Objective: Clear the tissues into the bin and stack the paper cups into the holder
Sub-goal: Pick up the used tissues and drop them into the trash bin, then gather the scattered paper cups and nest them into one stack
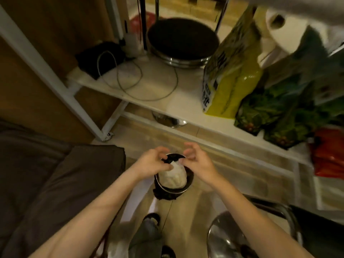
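A small round bin (189, 180) with a black liner stands on the floor below me. A white wad of tissues (173, 178) fills its mouth. Both my hands hover right over the bin's far rim. My left hand (151, 162) pinches the top corner of the tissue wad with its fingertips. My right hand (197, 161) is beside it, thumb and forefinger on the same white corner, the other fingers curled and spread. No paper cups or cup holder appear in this view.
A white low shelf (158, 84) ahead carries a grey cable, a black stool seat (182, 39), a yellow bag (229, 79) and green packets (290, 116). A dark sofa cushion (55, 183) lies left. A chrome chair (242, 235) stands right. My feet are below.
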A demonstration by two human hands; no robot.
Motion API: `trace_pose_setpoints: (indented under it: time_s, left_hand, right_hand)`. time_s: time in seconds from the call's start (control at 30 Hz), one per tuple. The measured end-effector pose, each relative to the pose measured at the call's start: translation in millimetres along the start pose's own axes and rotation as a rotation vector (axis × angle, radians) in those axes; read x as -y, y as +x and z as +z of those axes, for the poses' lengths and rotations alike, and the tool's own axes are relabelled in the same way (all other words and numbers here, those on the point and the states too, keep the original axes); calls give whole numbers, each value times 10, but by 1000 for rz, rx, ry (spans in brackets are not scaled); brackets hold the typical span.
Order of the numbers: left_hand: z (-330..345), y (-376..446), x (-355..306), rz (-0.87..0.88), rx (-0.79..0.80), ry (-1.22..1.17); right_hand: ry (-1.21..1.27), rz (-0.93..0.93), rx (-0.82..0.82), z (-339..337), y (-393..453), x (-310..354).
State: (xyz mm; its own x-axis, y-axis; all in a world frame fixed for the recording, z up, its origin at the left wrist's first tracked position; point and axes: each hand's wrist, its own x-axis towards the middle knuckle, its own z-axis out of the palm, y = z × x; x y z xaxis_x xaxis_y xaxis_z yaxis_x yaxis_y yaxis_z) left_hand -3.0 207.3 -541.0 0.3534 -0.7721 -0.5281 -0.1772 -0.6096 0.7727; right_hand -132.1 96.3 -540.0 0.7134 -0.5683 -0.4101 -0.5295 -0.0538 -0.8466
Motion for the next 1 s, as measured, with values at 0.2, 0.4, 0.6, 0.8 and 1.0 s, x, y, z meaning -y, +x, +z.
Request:
trace_pose_setpoints:
  time_s: [0.2,0.4,0.6,0.8,1.0]
  left_hand:
    - [-510,-794,-1086,216,-121,129]
    - [-1050,-1443,-2110,411,-243,249]
    - [-1621,-1841,-2834,493,-378,276]
    - [-2085,-1864,-3213,573,-495,336]
    - [-2662,-1605,-3605,553,-589,326]
  right_hand:
    - [-65,-214,-60,-502,-686,1073]
    - [-236,-481,-72,-850,-1064,2279]
    - [-211,-649,-122,-1115,-1231,3205]
    - [-234,-754,-196,-1236,-987,3809]
    - [-286,-775,-248,-1470,-592,4412]
